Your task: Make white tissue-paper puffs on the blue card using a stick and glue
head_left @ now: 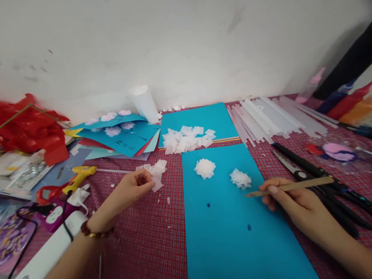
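My left hand [137, 184] is pinched at the edge of a few thin white tissue paper squares [157, 169] lying on the checked cloth. In my right hand [292, 201] is a pointed wooden stick [306, 183], held like a pen with its tip low over a blue sheet of card [235, 256]. Two fluffy white paper flowers sit on that card, a round one [205, 168] on the left and a looser one [240, 178] just above the stick's tip. Below them are two dark blue dots [249, 227].
A heap of white paper squares [186, 139] rests on stacked blue card [203, 114]. Black-handled scissors [337, 197] lie right of the card, white glue sticks [268, 117] behind. A yellow glue gun [81, 175], cords and a power strip [48, 263] crowd the left.
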Available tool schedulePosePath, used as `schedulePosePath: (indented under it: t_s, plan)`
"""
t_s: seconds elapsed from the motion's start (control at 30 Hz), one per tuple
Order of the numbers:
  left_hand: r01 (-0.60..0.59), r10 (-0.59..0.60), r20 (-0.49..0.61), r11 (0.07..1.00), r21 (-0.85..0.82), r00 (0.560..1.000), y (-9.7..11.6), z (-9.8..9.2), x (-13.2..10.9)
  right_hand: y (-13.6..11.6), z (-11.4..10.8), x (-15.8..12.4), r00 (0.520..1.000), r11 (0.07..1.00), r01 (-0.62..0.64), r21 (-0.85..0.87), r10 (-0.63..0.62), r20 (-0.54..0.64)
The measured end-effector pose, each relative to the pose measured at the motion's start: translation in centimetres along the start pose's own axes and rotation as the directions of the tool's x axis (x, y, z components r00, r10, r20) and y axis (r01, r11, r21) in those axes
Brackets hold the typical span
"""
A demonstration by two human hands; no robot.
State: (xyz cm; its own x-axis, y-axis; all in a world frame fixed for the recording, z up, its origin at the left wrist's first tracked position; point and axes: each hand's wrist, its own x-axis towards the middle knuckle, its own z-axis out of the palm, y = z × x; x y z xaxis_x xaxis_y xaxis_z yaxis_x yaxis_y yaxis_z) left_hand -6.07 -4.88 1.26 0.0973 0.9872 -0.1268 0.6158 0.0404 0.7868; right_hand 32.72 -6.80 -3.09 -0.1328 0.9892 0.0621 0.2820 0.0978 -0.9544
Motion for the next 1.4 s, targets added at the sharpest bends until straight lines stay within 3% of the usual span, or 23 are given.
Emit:
schedulePosePath:
  t_s: [0.17, 0.33, 0.63, 0.8, 0.93, 1.0, 1.07, 1.17, 1.27, 1.4]
  plan:
    - [0.086, -0.076, 0.097, 0.991, -0.106, 0.992, 1.1, 0.9, -0.8, 0.0, -0.1, 0.0, 1.0, 1.0, -0.009, -0.007, 0.009, 0.001]
    - [0.065, -0.055, 0.13, 0.995, -0.071, 0.99, 1.0, 1.1, -1.1, 0.3, -0.4, -0.1, 1.0, 0.999, 0.0, -0.047, 0.0, 0.004]
    - [0.047, -0.044, 0.035, 0.994, -0.1, 0.998, -0.2, 1.6, -2.2, 0.6, -0.1, -0.1, 1.0, 0.999, -0.019, -0.031, 0.018, -0.021]
    - [0.038, -0.036, 0.014, 0.988, -0.149, 0.999, 1.4, 2.0, -3.3, 0.6, -0.6, -0.4, 0.999, 0.992, 0.039, 0.117, -0.039, 0.0]
    - [0.018, -0.01, 0.036, 0.978, -0.209, 0.999, 4.1, 3.7, -3.5, -2.3, -0.7, -1.0, 0.995, 0.976, 0.098, 0.193, -0.089, -0.053]
    - [-0.031, 0.052, 0.08, 0.97, -0.242, 0.995, 5.9, 4.8, -3.4, -4.6, 0.0, -1.2, 0.996, 0.986, 0.085, 0.146, -0.08, -0.034]
    - [-0.103, 0.132, 0.103, 0.965, -0.241, 0.986, 7.7, 5.8, -3.2, -6.6, 1.3, -1.2, 0.996, 0.992, 0.054, 0.112, -0.061, 0.062]
    - [-0.205, 0.228, 0.119, 0.963, -0.177, 0.966, 9.4, 7.0, -3.2, -8.8, 3.8, -0.8, 0.985, 0.985, 0.074, 0.157, -0.097, 0.146]
    - [-0.271, 0.289, 0.132, 0.952, -0.142, 0.948, 9.6, 7.6, -3.2, -9.4, 6.3, -0.5, 0.971, 0.969, 0.1, 0.226, -0.144, 0.189]
    - [-0.252, 0.277, 0.135, 0.952, -0.175, 0.951, 8.0, 7.0, -3.3, -9.3, 8.6, -0.1, 0.972, 0.958, 0.092, 0.27, -0.146, 0.187]
